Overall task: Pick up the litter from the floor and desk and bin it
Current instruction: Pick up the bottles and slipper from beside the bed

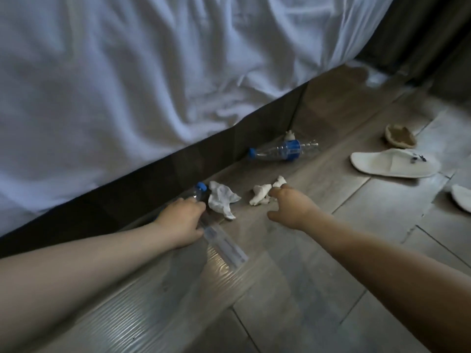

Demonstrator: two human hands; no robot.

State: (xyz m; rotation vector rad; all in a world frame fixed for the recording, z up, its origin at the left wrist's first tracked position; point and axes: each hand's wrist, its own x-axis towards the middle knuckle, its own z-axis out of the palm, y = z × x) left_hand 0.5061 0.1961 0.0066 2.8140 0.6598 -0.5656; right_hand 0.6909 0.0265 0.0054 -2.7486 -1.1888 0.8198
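Left hand (pixel 182 222) fingers curl round clear bottle (pixel 224 247), centre-left on floor (pixel 293 289). Its long axis is diagonal, blue cap pointing upper left at bed base (pixel 158 179), bottom lower right. Right hand (pixel 293 207) fingertips at small crumpled tissue (pixel 261 194), mid-frame; pinching or just touching, cannot tell. Larger tissue (pixel 221 200) lies between hands.

The left forearm (pixel 84 271) and right forearm (pixel 382 266) were bare from wrist to the near edge of view. The left hand (pixel 182 222) and right hand (pixel 293 207) were bare too, slightly blurred.

Left grip (pixel 181 222) curled, right grip (pixel 290 207) loose
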